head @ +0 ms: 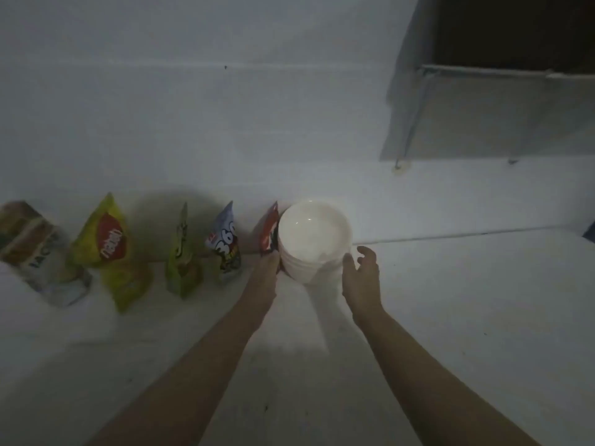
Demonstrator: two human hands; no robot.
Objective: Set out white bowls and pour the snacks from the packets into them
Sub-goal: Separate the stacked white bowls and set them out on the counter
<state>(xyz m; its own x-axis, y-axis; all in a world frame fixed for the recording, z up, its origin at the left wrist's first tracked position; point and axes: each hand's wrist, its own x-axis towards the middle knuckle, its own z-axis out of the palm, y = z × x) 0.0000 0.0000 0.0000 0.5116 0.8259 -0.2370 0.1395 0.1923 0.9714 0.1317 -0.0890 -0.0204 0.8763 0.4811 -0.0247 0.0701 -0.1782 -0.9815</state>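
Your two forearms come up from the bottom edge of the head view toward the centre, and the hands flank a stack of white bowls (314,239) standing on the white table (450,317) just right of centre. Your left hand (265,275) lies against the stack's left side, fingers fairly straight; whether it grips anything I cannot tell, since the fingertips sit between the bowls and the red packet (269,231). Your right hand (360,272) is spread apart, fingers loosely curved, just beside the right wall and holding nothing.

To lift well, close both palms on the lower bowls, evenly, and raise straight up (the stack looks several bowls deep, so a one-sided squeeze may tip it). Mind the red packet touching the stack's left.

The stack stands upright, mouths facing up, its axis vertical. The packets lean against the wall in a row running left across the middle of the frame: a blue packet (225,243), a green packet (182,255), a yellow packet (108,249) and a pale packet (38,252), all standing top-up.
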